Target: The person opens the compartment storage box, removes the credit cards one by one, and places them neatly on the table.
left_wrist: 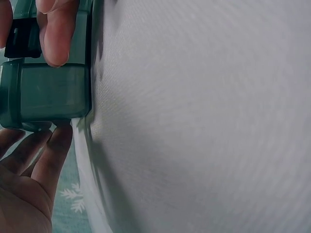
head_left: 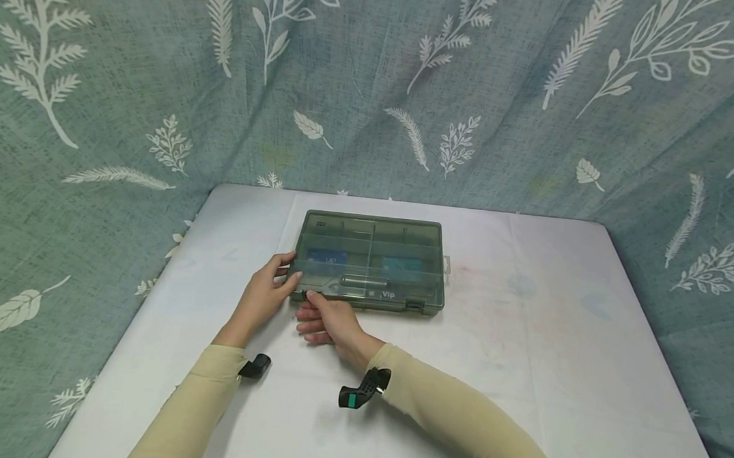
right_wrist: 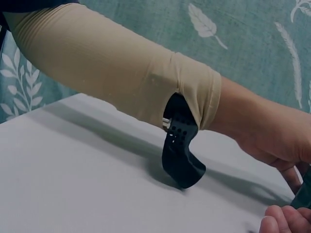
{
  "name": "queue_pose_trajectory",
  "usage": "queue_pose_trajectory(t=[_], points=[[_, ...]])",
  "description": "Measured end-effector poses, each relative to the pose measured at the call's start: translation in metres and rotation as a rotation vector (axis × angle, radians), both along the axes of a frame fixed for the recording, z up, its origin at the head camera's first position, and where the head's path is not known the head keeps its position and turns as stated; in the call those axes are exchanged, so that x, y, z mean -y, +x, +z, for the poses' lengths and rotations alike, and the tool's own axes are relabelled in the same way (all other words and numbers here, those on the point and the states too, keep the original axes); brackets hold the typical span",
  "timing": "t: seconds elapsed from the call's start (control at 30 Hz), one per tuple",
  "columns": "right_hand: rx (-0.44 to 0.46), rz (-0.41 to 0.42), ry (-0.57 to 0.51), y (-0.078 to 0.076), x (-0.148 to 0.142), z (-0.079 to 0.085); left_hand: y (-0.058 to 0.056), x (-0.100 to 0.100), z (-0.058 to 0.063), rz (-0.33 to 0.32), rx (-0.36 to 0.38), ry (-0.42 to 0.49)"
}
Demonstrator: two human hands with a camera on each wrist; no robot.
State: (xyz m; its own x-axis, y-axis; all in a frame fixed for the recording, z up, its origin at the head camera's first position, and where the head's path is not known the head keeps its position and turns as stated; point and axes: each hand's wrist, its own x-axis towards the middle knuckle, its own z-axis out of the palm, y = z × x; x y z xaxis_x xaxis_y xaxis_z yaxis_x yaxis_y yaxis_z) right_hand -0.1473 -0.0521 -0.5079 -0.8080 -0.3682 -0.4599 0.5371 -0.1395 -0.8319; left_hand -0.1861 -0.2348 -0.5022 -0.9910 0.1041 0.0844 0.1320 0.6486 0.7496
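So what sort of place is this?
Probably a makeshift recording booth: leaf-print cloth hangs behind and on both sides of a white table, and each wrist wears a black camera.

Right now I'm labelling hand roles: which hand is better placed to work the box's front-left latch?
Probably the right hand: its thumb is at that latch, while the left hand touches the left side of the box, where it could steady it.
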Motion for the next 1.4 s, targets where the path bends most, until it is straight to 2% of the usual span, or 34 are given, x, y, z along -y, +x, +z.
queue_pose_trajectory(t=[0.27, 0.73, 1.1, 1.4], points=[[-0.016, -0.009, 0.017, 0.002, 0.002, -0.002, -0.001, 0.001, 0.000, -0.005, 0.001, 0.004], [-0.016, 0.065, 0.011, 0.002, -0.002, -0.002, 0.000, 0.001, 0.002, -0.004, -0.006, 0.017], [-0.099, 0.076, 0.029, 0.008, -0.011, -0.004, 0.001, 0.001, 0.000, -0.014, -0.002, 0.024], [-0.126, 0.059, 0.039, 0.011, -0.028, -0.008, 0.001, 0.001, -0.001, -0.015, 0.011, 0.018]])
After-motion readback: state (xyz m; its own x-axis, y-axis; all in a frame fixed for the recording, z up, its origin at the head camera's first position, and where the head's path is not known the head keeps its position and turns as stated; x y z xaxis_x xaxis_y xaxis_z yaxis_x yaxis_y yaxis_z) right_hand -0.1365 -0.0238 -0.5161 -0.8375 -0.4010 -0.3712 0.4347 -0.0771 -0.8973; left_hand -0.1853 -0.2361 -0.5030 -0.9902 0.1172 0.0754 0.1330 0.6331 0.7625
